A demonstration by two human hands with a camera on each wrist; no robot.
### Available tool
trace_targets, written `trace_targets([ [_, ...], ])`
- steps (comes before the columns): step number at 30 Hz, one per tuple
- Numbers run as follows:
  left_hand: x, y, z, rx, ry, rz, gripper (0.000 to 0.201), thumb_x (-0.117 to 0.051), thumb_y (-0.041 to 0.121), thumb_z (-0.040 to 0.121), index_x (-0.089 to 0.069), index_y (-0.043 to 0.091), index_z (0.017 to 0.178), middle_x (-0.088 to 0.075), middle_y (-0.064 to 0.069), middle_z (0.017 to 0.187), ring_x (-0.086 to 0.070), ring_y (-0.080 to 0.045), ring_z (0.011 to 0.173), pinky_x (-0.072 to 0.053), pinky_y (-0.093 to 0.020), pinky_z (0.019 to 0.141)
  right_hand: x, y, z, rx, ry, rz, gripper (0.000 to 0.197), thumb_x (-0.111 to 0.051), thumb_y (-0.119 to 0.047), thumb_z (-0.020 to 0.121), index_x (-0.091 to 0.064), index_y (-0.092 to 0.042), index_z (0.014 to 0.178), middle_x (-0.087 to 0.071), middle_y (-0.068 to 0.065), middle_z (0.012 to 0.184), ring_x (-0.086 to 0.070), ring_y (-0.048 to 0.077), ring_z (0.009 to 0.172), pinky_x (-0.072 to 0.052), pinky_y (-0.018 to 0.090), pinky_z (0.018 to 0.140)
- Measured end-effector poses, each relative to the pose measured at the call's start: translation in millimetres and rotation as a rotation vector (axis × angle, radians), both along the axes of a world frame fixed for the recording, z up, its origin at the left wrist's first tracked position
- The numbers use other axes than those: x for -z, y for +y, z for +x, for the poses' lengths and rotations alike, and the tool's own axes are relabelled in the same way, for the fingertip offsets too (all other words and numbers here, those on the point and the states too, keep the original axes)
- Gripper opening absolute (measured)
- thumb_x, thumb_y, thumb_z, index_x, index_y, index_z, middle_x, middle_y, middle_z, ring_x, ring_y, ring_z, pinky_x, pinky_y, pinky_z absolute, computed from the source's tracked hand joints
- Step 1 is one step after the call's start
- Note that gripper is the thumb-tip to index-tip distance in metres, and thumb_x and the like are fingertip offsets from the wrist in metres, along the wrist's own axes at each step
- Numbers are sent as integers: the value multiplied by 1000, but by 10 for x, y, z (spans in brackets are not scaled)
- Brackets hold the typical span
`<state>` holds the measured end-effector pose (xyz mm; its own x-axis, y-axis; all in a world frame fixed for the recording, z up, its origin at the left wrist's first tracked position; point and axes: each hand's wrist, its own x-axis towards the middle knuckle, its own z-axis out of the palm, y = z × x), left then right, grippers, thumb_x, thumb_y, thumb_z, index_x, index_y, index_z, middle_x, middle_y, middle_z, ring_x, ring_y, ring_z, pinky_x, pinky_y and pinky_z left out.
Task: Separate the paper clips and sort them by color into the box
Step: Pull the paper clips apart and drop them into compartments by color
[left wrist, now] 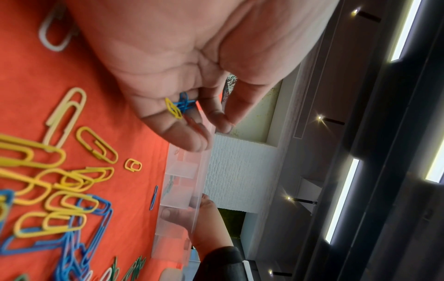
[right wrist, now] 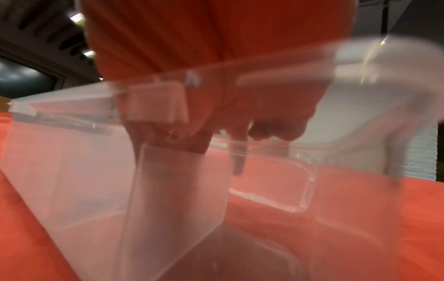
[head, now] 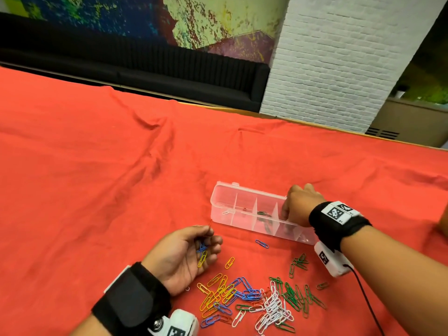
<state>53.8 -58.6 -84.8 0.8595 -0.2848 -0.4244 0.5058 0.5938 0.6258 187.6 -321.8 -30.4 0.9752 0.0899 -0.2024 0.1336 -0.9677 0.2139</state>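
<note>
A wrinkled red cloth point(head: 97, 166) covers the table. Right of centre in the head view lies a long, clear plastic box point(head: 244, 209) split by thin dividers into compartments; a few clips lie inside, their colours hard to make out.

The right hand point(head: 299, 206) grips the box's right end, fingers curled over the far rim and thumb inside against the near wall.

The left hand point(head: 186, 251), lower centre, lies palm up with fingers loosely curled. It cradles a yellow clip point(head: 202, 259) and a blue clip point(head: 202, 246), and pinches a thin red clip point(head: 210, 224) between thumb and forefinger.

At the bottom centre spreads a tangled pile of wire paper clips point(head: 257, 301) in yellow, blue, red, white and green. One blue clip point(head: 262, 243) lies apart, just beside the box.
</note>
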Motion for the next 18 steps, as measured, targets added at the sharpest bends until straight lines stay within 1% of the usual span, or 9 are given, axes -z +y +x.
trace_targets([
  [3, -7, 7, 13, 7, 9, 45, 8, -62, 23, 78, -63, 16, 81, -64, -5, 75, -59, -14, 60, -49, -22, 49, -29, 19, -16, 2, 3, -11, 15, -76, -42, 72, -64, -40, 63, -50, -8, 107, -38, 24, 105, -42, 36, 82],
  [6, 0, 9, 5, 16, 2, 73, 7, -62, 24, 78, -63, 17, 80, -62, -3, 73, -56, -14, 60, -47, -22, 48, -32, 26, -32, 2, 9, -26, 14, -75, -45, 72, -65, -40, 66, -49, -8, 109, -38, 24, 105, -42, 35, 82],
  [9, 27, -10, -20, 41, -22, 114, 7, -61, 23, 80, -64, 17, 81, -62, -5, 76, -57, -15, 64, -47, -24, 53, -68, 24, -59, 5, 29, -10, 19, -82, -44, 65, -65, -37, 64, -47, -8, 106, -38, 25, 106, -41, 35, 81],
  [11, 26, -48, -37, 54, -55, 150, 7, -61, 20, 81, -65, 16, 78, -64, -7, 79, -60, -16, 66, -48, -25, 55, -96, 32, -69, 10, 58, 6, 26, -87, -45, 57, -64, -35, 63, -45, -8, 104, -38, 27, 106, -44, 37, 83],
  [12, 24, -79, -45, 64, -71, 168, 8, -60, 19, 81, -65, 15, 77, -65, -9, 81, -61, -17, 67, -48, -26, 57, -112, 40, -78, 18, 71, 3, 28, -88, -46, 54, -66, -33, 65, -44, -7, 105, -39, 28, 107, -46, 39, 85],
  [14, 4, -150, -76, 100, -93, 187, 10, -58, 16, 84, -65, 14, 77, -67, -11, 83, -61, -18, 69, -46, -28, 59, -110, 52, -72, 11, 80, -14, 36, -89, -49, 52, -72, -29, 78, -44, -6, 107, -39, 29, 108, -48, 43, 88],
  [15, -5, -180, -99, 129, -98, 181, 12, -57, 15, 85, -66, 14, 77, -67, -12, 85, -61, -19, 70, -45, -28, 60, -118, 70, -82, 13, 80, -39, 41, -88, -48, 54, -73, -26, 86, -44, -5, 109, -39, 30, 109, -48, 44, 90],
  [16, -11, -206, -121, 158, -99, 169, 14, -57, 15, 86, -67, 14, 76, -67, -13, 88, -61, -19, 71, -45, -29, 61, -117, 74, -95, 15, 71, -38, 41, -85, -45, 61, -73, -24, 94, -45, -3, 112, -40, 30, 111, -48, 45, 93],
  [18, -18, -252, -155, 196, -94, 150, 14, -58, 16, 85, -67, 15, 74, -68, -14, 91, -61, -20, 74, -47, -29, 62, -109, 72, -107, 31, 43, -38, 35, -69, -35, 83, -65, -17, 113, -45, 4, 121, -43, 31, 116, -45, 42, 99],
])
